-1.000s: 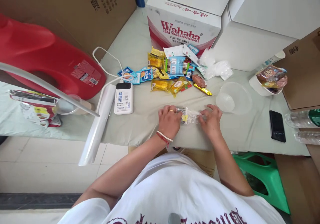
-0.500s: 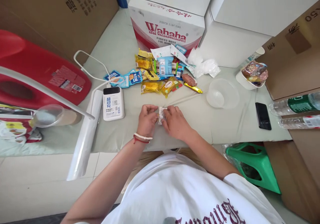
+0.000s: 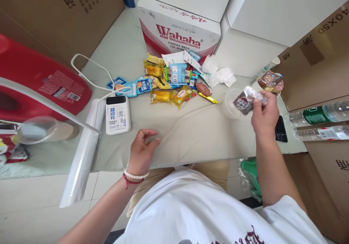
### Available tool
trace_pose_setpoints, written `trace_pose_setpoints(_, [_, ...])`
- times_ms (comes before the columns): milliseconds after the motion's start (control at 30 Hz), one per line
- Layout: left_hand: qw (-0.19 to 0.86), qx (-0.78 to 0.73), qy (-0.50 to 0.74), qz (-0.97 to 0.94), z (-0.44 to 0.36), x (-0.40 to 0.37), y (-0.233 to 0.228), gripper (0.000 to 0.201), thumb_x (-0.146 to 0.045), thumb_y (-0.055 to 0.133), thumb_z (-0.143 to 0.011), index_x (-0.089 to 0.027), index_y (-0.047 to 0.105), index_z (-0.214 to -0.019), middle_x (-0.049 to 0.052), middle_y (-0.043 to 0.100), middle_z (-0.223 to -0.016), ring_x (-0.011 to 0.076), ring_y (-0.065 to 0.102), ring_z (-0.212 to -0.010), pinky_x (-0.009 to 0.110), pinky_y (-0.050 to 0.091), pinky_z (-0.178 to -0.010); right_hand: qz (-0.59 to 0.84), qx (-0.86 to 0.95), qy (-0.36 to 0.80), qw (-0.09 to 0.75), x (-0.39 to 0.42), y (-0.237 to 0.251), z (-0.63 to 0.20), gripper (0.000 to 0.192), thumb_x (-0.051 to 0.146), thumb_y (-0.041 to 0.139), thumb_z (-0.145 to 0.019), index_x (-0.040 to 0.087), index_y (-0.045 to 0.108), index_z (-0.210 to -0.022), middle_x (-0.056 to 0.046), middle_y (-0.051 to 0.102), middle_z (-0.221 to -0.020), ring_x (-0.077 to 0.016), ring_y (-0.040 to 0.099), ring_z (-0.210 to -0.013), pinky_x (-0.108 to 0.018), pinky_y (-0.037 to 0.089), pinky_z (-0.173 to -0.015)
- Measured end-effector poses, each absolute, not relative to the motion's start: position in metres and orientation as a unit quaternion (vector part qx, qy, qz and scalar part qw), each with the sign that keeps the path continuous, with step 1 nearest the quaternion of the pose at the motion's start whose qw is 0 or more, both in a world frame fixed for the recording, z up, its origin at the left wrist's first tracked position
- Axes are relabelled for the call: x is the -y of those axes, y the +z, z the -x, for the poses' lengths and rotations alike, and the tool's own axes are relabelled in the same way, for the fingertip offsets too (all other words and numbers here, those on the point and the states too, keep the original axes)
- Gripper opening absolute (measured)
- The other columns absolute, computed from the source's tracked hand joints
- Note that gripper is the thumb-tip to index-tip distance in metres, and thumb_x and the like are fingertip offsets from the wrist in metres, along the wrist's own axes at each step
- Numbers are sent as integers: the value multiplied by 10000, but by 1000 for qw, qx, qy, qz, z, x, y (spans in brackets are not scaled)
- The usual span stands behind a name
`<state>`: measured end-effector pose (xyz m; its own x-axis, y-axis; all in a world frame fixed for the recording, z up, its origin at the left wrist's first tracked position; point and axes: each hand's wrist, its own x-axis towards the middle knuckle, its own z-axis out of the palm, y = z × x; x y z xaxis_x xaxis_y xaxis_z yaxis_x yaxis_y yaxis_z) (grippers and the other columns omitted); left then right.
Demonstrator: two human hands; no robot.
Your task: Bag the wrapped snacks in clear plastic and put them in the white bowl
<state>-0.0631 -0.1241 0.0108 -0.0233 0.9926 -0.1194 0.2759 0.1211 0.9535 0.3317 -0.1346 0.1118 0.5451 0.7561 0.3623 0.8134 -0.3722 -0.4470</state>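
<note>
Off to the right, my right hand [image 3: 264, 114] pinches a dark brown and silver snack packet [image 3: 244, 104] between thumb and fingers. The packet is above the right part of a clear plastic bowl [image 3: 228, 110] and hides some of it. Just behind that hand is a white tub [image 3: 255, 85] holding wrapped snacks [image 3: 271, 80], partly covered by the fingers. My left hand [image 3: 142, 150] hovers near the table's front edge, thumb and fingers apart, with nothing in it. A pile of snack packets [image 3: 178, 73] lies farther back, including yellow packets [image 3: 162, 96] and blue packets [image 3: 143, 85].
A white power bank [image 3: 118, 120] with a cable, a plastic roll [image 3: 81, 160] and a red jug [image 3: 54, 80] stand left. A Wahaha carton [image 3: 177, 33] is at the back. Right are a black phone [image 3: 280, 131] and plastic bottles [image 3: 316, 114].
My hands have parted. My right hand has moved right with the snack packet, from the front middle to the clear bowl; my left hand has let go and drawn back left.
</note>
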Motion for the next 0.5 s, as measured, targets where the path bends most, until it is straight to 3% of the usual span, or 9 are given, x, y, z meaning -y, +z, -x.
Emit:
trace_pose_setpoints(67, [436, -620, 374, -534, 78, 131, -1, 280, -411, 689, -783, -233, 606, -983, 47, 687, -1035, 232, 669, -979, 349, 585, -793, 840, 472, -51, 264, 116, 108, -364, 473, 426, 378, -1033, 158, 527, -1392, -158, 693, -1124, -271, 656, -925, -417, 521, -849])
trace_pose_setpoints(167, [383, -631, 364, -568, 88, 142, -10, 234, -399, 664, -812, -235, 623, -974, 52, 646, -1052, 217, 667, -943, 332, 588, -754, 843, 528, 29, 102, 88, 93, -378, 451, 439, 350, -1056, 146, 629, -1256, -154, 689, -1014, -253, 633, -895, -394, 508, -802])
trace_pose_setpoints(267, [316, -611, 379, -619, 89, 152, -15, 141, -344, 627, -845, -236, 634, -934, 77, 647, -1064, 223, 675, -946, 347, 591, -759, 819, 571, 50, -11, 69, 87, -363, 433, 493, 449, -1039, 150, 713, -1045, -211, 668, -1078, -296, 597, -1041, -425, 485, -840])
trace_pose_setpoints(367, [257, -577, 390, -669, 86, 159, -19, 56, -274, 603, -859, -240, 648, -861, 84, 681, -1022, 228, 691, -933, 365, 584, -790, 820, 572, -20, 6, 41, 96, -345, 367, 434, 476, -1031, 154, 712, -1053, -246, 628, -1226, -357, 547, -1187, -488, 469, -922])
trace_pose_setpoints(500, [230, -561, 387, -694, 82, 163, -21, 78, -220, 584, -853, -250, 647, -819, 79, 701, -960, 231, 698, -897, 378, 581, -819, 832, 551, -16, 60, -23, 98, -334, 427, 435, 445, -1039, 126, 710, -907, -165, 663, -870, -331, 643, -1005, -483, 505, -915])
